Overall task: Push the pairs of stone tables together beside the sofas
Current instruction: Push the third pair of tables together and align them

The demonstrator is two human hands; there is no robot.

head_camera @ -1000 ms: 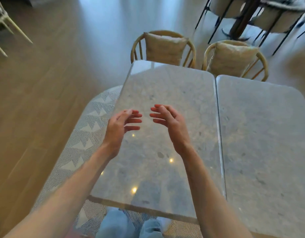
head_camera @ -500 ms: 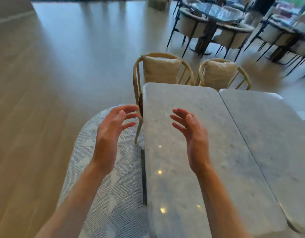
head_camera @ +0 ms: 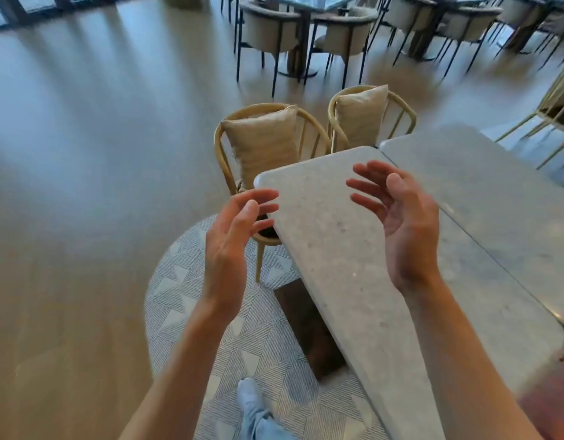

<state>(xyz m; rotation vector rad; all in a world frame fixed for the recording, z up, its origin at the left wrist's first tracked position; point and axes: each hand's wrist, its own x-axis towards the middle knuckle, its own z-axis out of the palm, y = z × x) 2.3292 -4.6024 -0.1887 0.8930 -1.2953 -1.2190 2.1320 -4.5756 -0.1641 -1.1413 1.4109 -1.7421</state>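
Two stone tables stand edge to edge on a patterned rug point(head_camera: 229, 338), the near table point(head_camera: 344, 249) touching the far table point(head_camera: 484, 198) along a thin seam. Both hands hover empty with fingers spread: the left hand point(head_camera: 233, 236) off the near table's left edge, the right hand point(head_camera: 404, 223) above its top. Two cushioned chairs point(head_camera: 268, 144) face the far end.

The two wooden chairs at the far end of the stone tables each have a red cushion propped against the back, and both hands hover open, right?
Not quite: the head view shows beige cushions, not red. The wooden chairs, stone tables, open left hand and right hand are as described.
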